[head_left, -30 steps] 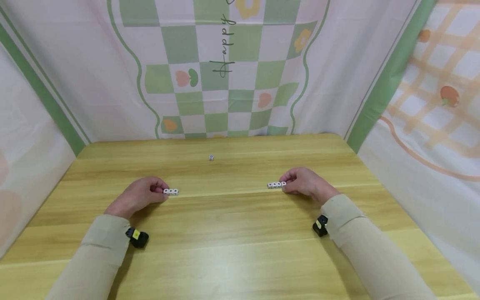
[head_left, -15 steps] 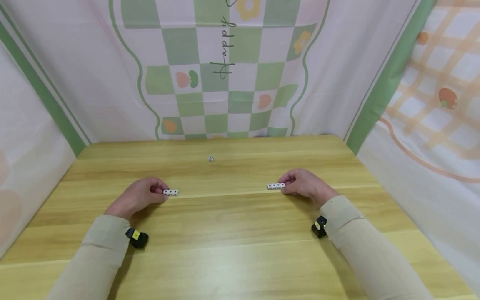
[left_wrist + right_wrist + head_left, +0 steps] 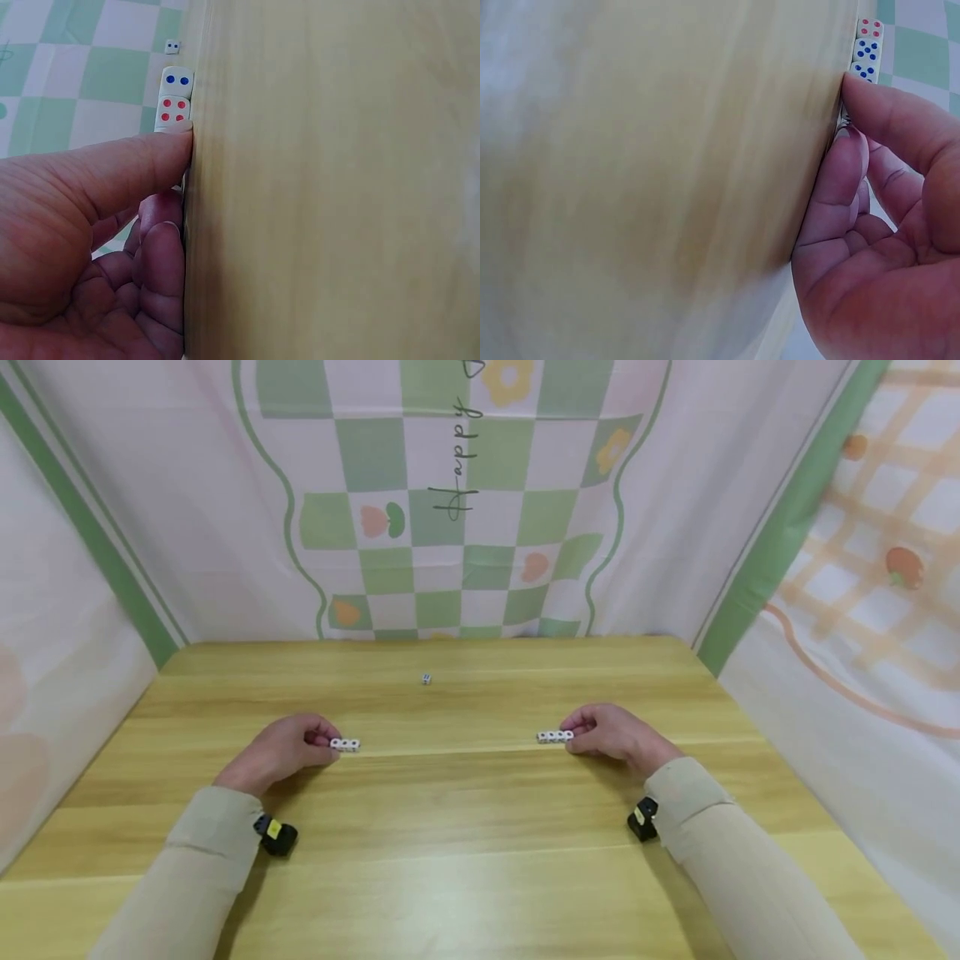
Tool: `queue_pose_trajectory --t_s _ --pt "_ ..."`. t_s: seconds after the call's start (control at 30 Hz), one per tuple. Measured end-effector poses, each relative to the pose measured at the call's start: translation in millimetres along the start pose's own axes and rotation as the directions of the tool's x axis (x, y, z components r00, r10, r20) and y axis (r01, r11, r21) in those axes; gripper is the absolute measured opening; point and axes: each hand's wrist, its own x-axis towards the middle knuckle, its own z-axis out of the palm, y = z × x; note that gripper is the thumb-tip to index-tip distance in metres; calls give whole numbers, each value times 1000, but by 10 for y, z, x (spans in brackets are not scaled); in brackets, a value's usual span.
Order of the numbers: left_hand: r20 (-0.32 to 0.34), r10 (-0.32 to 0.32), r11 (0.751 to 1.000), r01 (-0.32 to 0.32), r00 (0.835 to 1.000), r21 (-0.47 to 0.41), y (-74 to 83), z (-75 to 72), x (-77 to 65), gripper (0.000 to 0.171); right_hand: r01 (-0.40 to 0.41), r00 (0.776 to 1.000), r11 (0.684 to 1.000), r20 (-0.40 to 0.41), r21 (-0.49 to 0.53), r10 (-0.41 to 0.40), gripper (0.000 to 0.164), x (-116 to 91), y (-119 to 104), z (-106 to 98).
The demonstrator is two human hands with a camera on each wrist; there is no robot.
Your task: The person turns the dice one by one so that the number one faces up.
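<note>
On the left side of the table, my left hand [image 3: 288, 750] pinches the near end of a short row of white dice [image 3: 346, 744] between thumb and fingers. Two of those dice show past the thumb in the left wrist view, one with blue pips [image 3: 178, 81] and one with red pips [image 3: 173, 110]. Across from it, my right hand [image 3: 613, 735] pinches the end of another row of several white dice [image 3: 555, 737]. Red and blue pips face the right wrist camera, and the thumb [image 3: 892, 112] covers the end of that row. Both rows lie on the wood.
A single white die [image 3: 426, 679] sits farther back on the wooden table [image 3: 442, 827], between the two rows. Behind the table's back edge hangs a checkered green and white cloth [image 3: 435, 560]. Patterned cloth walls [image 3: 832, 635] stand at both sides.
The end die at my right fingers stood slightly askew and now lines up with its row. My left hand and its row stay in place. The head view has shifted slightly.
</note>
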Motion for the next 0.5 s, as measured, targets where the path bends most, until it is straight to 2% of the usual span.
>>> queue_pose_trajectory --t_s 0.37,0.5 --pt "29 -10 999 11 1000 -40 3 -70 -25 32 -11 1000 1000 19 24 10 41 -6 -3 -3" --pt "37 4 1000 -3 999 -4 12 -126 -56 35 -4 1000 1000 18 13 4 41 -10 -15 -6"
